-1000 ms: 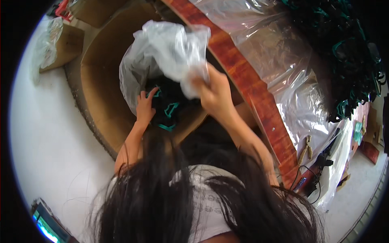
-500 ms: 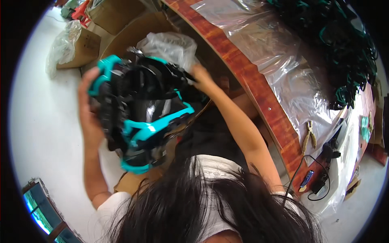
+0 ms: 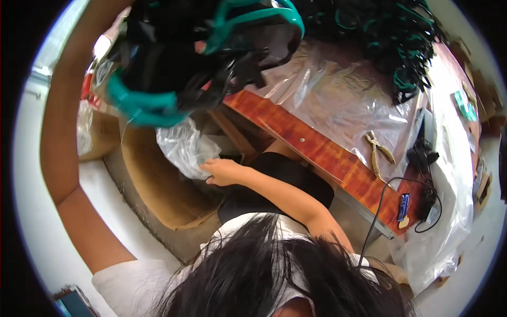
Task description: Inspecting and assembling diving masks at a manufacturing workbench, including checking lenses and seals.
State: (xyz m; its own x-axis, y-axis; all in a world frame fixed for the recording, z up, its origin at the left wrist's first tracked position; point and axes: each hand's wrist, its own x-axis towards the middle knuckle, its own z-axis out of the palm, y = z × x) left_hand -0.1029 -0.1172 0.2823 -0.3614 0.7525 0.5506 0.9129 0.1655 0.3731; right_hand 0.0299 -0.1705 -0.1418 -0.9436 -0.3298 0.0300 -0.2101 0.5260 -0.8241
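Observation:
A bundle of shiny black and teal mask-like pieces (image 3: 142, 100) hangs in the upper left, blurred by motion and cut off by the top edge. My left arm is raised along the left side, and its hand lies beyond the top of the picture. Below the bundle, my right hand (image 3: 224, 171) has its fingers closed at the edge of a crumpled clear plastic bag (image 3: 185, 150). That bag sits in the mouth of an open cardboard box (image 3: 153, 179) in front of me.
The wooden table edge (image 3: 296, 137) runs diagonally on the right. Plastic sheeting (image 3: 343, 90) covers its top, with a heap of black and teal pieces (image 3: 385, 37) at the back. Pliers (image 3: 377, 150), a black cable (image 3: 383, 195) and a small blue packet (image 3: 404, 206) lie nearer.
My left arm has lifted the black and teal bundle up and away. My right hand has left the bundle and now meets the plastic bag. The view has shifted too.

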